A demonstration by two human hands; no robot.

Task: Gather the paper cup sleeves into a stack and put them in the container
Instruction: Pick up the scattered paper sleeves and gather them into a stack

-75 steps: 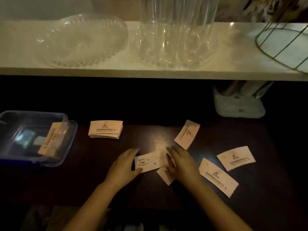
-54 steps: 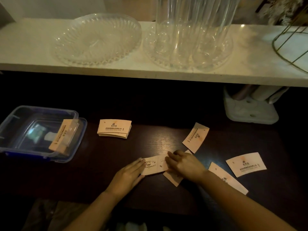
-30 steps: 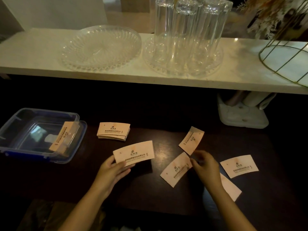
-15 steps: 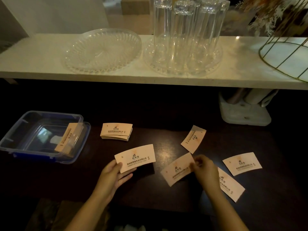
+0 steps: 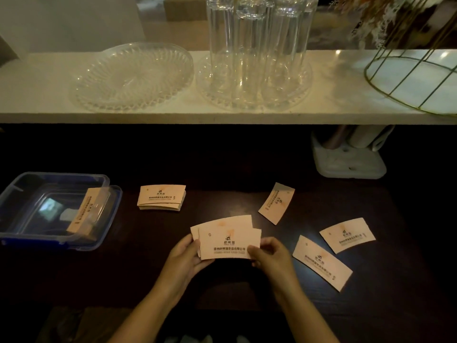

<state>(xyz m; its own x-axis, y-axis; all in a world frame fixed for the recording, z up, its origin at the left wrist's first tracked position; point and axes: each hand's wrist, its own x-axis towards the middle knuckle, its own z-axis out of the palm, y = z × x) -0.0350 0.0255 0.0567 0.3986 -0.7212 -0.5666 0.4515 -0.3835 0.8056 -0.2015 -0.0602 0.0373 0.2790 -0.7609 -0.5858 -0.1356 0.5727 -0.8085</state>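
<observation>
Head cam: left hand [image 5: 184,258] and right hand [image 5: 272,254] both pinch two overlapped sleeves [image 5: 228,243], long side running left-right. Three loose sleeves [image 5: 321,262] lie to the right, nearer the right hand; the small stack [image 5: 160,200] and container [image 5: 32,233] sit left.

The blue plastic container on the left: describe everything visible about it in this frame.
The container is a shallow rectangular tub of clear, blue-tinted plastic with rounded corners and a darker blue rim. It sits lidless on the dark table at the far left, apart from both hands. Inside, a small stack of cup sleeves leans tilted against its right wall, print running lengthwise. Its glossy floor shows a pale reflection. The separate sleeve pile lies just right of it, not touching.
</observation>
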